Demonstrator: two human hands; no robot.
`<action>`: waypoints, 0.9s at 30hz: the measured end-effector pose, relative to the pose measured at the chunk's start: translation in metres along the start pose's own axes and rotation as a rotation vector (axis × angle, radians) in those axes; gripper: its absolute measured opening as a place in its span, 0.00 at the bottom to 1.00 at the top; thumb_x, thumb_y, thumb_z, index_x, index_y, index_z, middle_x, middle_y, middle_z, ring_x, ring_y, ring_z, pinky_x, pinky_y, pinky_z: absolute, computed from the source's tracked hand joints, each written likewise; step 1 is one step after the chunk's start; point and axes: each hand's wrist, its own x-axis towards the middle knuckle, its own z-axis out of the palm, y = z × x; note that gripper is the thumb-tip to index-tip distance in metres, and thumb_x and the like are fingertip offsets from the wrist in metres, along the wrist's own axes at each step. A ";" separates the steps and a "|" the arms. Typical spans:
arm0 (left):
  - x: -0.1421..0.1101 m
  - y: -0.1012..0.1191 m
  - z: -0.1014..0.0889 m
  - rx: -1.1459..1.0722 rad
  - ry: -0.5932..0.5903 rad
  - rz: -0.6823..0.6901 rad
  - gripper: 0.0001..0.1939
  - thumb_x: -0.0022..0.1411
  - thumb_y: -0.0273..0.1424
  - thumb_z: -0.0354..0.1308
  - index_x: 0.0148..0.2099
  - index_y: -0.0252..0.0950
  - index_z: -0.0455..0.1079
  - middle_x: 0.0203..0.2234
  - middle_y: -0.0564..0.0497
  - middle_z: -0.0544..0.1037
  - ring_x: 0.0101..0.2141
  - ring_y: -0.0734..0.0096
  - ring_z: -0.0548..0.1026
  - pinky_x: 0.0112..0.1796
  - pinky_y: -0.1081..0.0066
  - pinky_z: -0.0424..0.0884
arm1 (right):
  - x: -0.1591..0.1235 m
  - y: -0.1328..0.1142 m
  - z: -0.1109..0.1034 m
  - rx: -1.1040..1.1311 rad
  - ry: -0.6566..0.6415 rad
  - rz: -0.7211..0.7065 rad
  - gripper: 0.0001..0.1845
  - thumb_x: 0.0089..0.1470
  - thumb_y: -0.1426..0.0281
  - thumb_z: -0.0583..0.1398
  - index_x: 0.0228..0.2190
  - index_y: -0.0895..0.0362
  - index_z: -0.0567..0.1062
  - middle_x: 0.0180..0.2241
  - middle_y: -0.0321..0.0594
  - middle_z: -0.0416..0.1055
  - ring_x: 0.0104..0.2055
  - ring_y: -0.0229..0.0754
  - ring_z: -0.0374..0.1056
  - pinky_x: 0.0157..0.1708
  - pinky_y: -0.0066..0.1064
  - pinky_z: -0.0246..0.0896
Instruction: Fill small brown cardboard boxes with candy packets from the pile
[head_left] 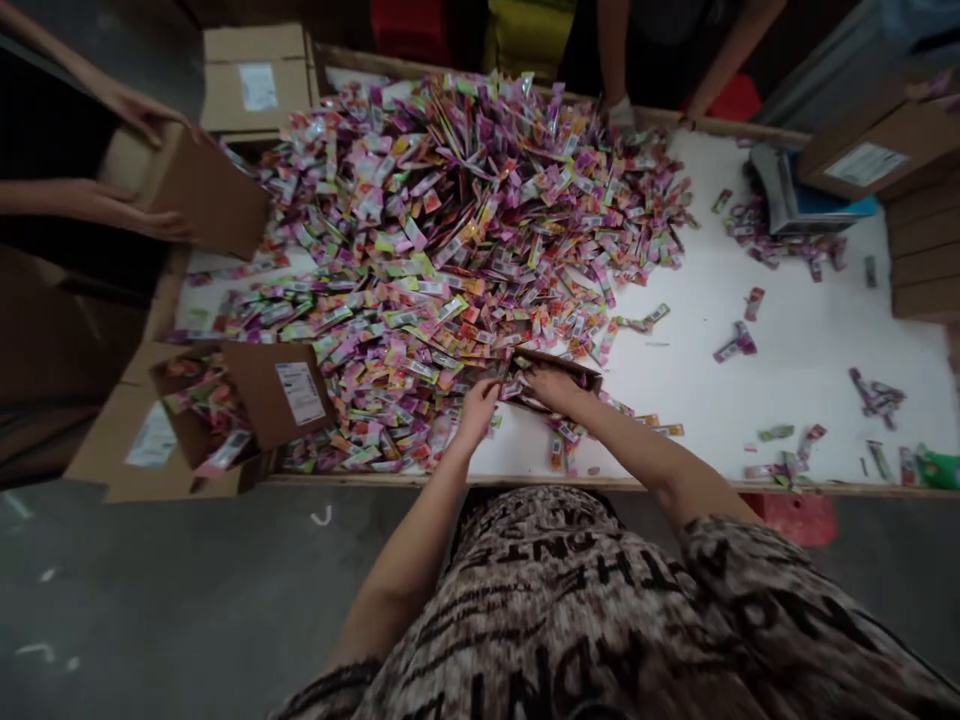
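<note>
A small brown cardboard box (589, 379) lies at the table's near edge, beside a large heap of small colourful packets (450, 210). My left hand (478, 408) is closed on the box's left edge, thumb and fingers pinching the flap. Into the box's opening reaches my right hand (556, 388), over packets lying inside. Its fingertips are hidden among the packets and the box wall, so their grip does not show. A few loose packets (556, 450) lie on the white surface just in front of the box.
At left, a co-worker's hands hold a brown box (217, 195). An open box of packets (289, 400) stands at the near left. Another person's gloved hand (621, 115) touches the heap's far side. Stacked boxes (926, 230) and a grey-blue bin (802, 195) stand at right.
</note>
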 end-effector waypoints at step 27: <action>0.010 0.008 0.144 0.008 -0.226 -0.217 0.33 0.39 0.55 0.72 0.39 0.35 0.75 0.33 0.45 0.81 0.34 0.60 0.79 0.34 0.66 0.72 | -0.255 0.198 0.072 0.472 0.419 0.973 0.21 0.59 0.69 0.62 0.53 0.61 0.78 0.58 0.56 0.72 0.55 0.55 0.74 0.54 0.41 0.69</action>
